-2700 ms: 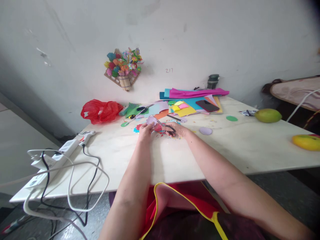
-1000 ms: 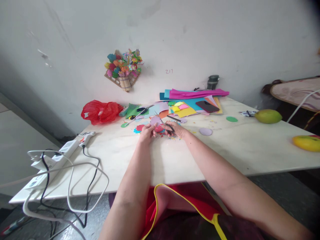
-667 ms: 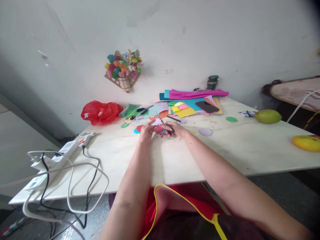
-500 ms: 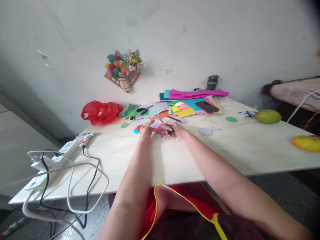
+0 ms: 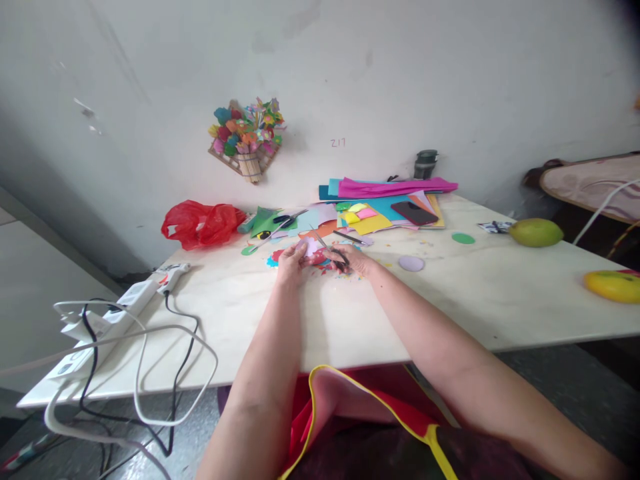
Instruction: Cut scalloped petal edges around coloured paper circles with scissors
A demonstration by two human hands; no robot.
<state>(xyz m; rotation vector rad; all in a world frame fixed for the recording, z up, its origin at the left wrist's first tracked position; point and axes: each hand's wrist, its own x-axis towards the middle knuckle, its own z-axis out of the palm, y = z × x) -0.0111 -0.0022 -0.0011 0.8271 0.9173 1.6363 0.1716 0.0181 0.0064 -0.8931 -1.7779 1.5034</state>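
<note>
My left hand (image 5: pixel 293 259) pinches a small lilac paper piece (image 5: pixel 309 247) by its left side. In my right hand (image 5: pixel 350 259) is a pair of scissors (image 5: pixel 339 255) with dark handles, its blades pointing up and left beside the paper. Whether the blades touch the paper I cannot tell. Beneath and around both hands lie red paper cutouts (image 5: pixel 318 259), a blue cutout (image 5: pixel 272 260) and tiny coloured scraps. A lilac paper circle (image 5: pixel 411 264) lies on the table to the right of my right hand.
Coloured paper sheets (image 5: pixel 383 210), a phone (image 5: pixel 414 213) and a pen (image 5: pixel 349 237) lie behind my hands. Left are a red plastic bag (image 5: pixel 203 224) and a power strip (image 5: pixel 113 327) with looping cables. Two mangoes (image 5: pixel 536 233) and a green paper circle (image 5: pixel 463 238) are right.
The lilac paper has shifted slightly left and turned in my left hand. My right hand and the scissors have hardly moved.
</note>
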